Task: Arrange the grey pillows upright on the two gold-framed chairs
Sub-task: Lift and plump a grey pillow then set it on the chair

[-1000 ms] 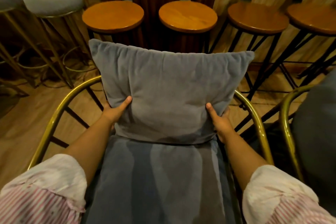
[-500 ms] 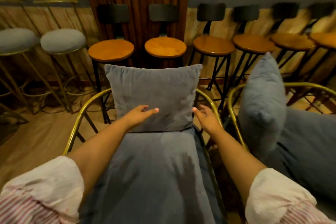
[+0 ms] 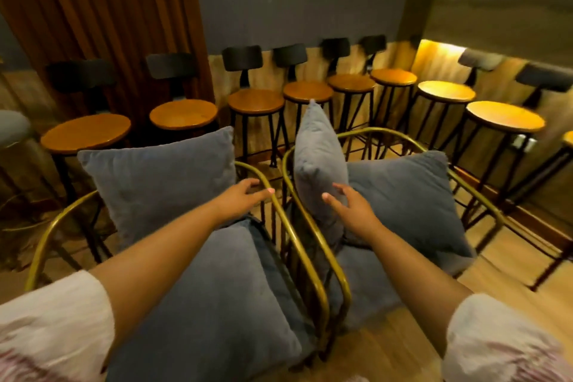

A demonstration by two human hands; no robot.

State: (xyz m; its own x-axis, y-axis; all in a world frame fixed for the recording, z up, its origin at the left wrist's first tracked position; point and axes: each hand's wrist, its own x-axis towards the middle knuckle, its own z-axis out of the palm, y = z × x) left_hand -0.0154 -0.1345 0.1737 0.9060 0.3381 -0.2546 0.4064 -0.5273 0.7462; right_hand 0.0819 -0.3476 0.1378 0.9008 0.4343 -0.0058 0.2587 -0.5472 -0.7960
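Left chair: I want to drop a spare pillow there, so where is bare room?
The seat cushion lies free in front of the upright pillow. The right chair is crowded by two pillows.

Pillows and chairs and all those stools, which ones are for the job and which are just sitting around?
For the job:
left pillow
edge-on pillow
right pillow
left gold chair
right gold chair
left hand
right hand

Just there:
wooden stools
grey stool
curtain
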